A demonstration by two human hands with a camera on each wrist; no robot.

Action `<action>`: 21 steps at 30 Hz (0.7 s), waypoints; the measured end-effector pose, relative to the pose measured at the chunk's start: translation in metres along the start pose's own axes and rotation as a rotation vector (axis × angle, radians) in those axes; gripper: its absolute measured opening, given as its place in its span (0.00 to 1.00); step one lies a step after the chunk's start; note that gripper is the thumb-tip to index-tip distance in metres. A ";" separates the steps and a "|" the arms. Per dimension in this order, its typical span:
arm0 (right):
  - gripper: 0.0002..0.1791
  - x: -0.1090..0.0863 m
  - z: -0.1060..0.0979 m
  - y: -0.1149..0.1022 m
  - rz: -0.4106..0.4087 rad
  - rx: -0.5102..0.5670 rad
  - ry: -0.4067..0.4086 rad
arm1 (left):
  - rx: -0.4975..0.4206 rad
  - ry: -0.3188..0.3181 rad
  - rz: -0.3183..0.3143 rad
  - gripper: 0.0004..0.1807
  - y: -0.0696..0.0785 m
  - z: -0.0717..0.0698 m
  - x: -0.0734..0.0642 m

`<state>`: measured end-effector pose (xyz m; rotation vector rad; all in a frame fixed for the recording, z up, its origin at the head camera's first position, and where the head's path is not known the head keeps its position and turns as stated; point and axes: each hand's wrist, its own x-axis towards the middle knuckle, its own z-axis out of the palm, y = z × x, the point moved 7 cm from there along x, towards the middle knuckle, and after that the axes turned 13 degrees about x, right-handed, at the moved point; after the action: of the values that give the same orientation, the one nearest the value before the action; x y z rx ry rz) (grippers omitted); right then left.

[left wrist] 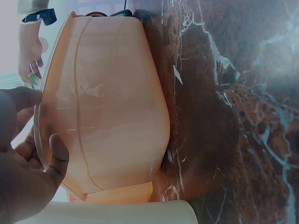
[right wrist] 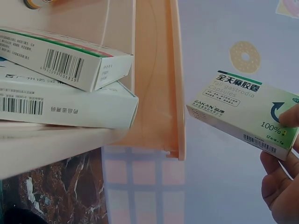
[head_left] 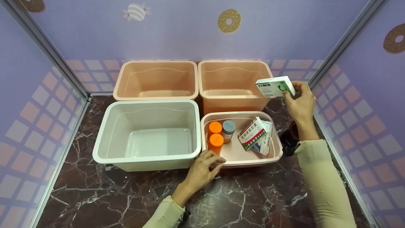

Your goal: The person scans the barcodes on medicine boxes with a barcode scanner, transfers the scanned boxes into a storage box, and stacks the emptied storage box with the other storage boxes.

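Observation:
A white-and-green medicine box (head_left: 272, 87) is pinched at its right end by my right hand (head_left: 302, 103), held up over the right rim of the rear right orange bin (head_left: 234, 103). In the right wrist view the medicine box (right wrist: 240, 112) shows its printed front, tilted. My left hand (head_left: 202, 171) grips the front left rim of the small pink bin (head_left: 243, 155); the left wrist view shows fingers over that rim and the thumb against the outer wall. Inside the pink bin are two orange-capped bottles (head_left: 215, 140), a grey-capped bottle (head_left: 228, 126) and leaning medicine boxes (head_left: 252, 134).
A white bin (head_left: 147, 160) stands left of the pink one, touching or nearly so. Behind it is another orange bin (head_left: 155, 63). A dark round object (head_left: 290, 136) sits under my right forearm. Purple partition walls (head_left: 183, 28) enclose the dark marble-patterned table (head_left: 126, 199).

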<state>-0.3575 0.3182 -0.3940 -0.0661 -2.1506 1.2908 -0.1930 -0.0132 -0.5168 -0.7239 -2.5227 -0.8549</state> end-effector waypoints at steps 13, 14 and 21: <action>0.17 0.009 0.020 0.002 -0.026 0.008 -0.040 | 0.021 -0.013 0.016 0.07 0.001 0.000 0.000; 0.17 0.010 0.021 0.002 -0.034 0.009 -0.044 | 0.022 -0.015 0.017 0.07 0.001 0.000 0.000; 0.18 0.013 0.033 0.004 -0.033 -0.004 -0.078 | 0.025 -0.015 0.019 0.07 0.001 -0.001 0.001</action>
<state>-0.3863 0.2988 -0.4021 0.0175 -2.2105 1.2898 -0.1925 -0.0126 -0.5154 -0.7475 -2.5310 -0.8133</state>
